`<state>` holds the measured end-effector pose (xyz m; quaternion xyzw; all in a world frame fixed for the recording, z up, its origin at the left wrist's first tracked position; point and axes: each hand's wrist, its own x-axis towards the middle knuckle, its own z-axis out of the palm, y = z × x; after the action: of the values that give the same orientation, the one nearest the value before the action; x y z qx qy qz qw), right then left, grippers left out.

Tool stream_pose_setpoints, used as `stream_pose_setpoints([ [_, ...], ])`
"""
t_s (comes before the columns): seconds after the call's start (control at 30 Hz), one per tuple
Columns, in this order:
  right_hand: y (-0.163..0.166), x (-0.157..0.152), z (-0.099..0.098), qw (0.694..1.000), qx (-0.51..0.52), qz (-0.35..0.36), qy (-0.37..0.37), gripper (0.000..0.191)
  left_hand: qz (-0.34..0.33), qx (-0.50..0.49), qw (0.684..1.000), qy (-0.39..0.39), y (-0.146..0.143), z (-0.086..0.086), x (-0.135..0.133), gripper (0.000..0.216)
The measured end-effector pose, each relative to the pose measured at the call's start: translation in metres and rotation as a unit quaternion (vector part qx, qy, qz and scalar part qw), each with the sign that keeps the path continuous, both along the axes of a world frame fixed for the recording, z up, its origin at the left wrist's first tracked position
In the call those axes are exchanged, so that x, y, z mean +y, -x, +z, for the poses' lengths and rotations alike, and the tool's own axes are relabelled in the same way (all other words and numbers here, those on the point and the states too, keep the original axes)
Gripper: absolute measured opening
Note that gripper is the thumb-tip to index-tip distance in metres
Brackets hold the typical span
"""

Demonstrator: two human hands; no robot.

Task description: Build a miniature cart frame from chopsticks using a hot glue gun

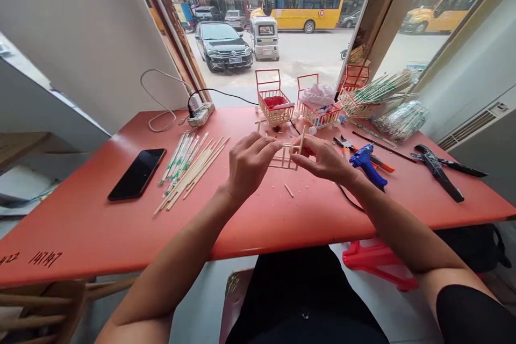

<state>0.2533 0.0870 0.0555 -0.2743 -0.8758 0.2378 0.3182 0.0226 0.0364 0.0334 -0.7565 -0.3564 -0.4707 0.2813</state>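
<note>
Between my hands, above the red table (pixel 250 226), is a small frame of pale wooden sticks (pixel 285 158). My left hand (pixel 252 158) has its fingers closed on the frame's left end. Around the right end, by a longer upright stick, the fingers of my right hand (pixel 322 157) are closed. Parts of the frame are hidden behind my fingers. A short cut stick (pixel 289 190) lies on the table below it. Just right of my right hand rests a blue glue gun (pixel 367 165), with orange-handled pliers (pixel 382 164) beside it.
Loose chopsticks (pixel 201 164), wrapped chopsticks (pixel 183 156) and a phone (pixel 137 173) lie at left. Small stick carts (pixel 276 113) stand at the back, near a power strip (pixel 201 114). Bundled chopsticks (pixel 403 120) and a black-handled cutting tool (pixel 439 172) are at right.
</note>
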Motion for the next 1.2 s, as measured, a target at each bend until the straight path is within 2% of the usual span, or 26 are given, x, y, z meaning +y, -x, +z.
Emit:
stream_pose_setpoints([
  [0.23,0.002,0.003,-0.007,0.999,0.038,0.013,0.015,0.042,-0.012,-0.049,0.999,0.013,0.0,-0.005,-0.014,0.02],
  [0.43,-0.001,0.002,-0.01,0.999,0.049,-0.009,-0.016,0.042,-0.025,-0.16,0.984,0.077,-0.005,-0.005,-0.032,0.021],
  [0.57,-0.004,0.002,-0.014,0.999,0.04,-0.017,-0.003,0.04,-0.026,-0.252,0.949,0.187,-0.011,0.001,-0.037,0.02],
  [0.7,-0.005,0.001,-0.018,0.999,0.043,-0.018,-0.022,0.03,-0.058,-0.317,0.896,0.306,-0.017,0.002,-0.039,0.012],
  [0.83,-0.003,-0.002,-0.021,0.997,0.039,-0.018,-0.067,0.022,-0.078,-0.386,0.836,0.383,-0.017,-0.001,-0.038,0.015],
  [0.9,-0.001,-0.004,-0.022,0.996,0.045,-0.009,-0.077,0.021,-0.074,-0.406,0.815,0.406,-0.017,-0.001,-0.039,0.018],
  [1.2,0.005,-0.01,-0.027,0.995,0.061,0.011,-0.078,0.028,-0.043,-0.372,0.807,0.457,-0.02,0.008,-0.039,0.022],
])
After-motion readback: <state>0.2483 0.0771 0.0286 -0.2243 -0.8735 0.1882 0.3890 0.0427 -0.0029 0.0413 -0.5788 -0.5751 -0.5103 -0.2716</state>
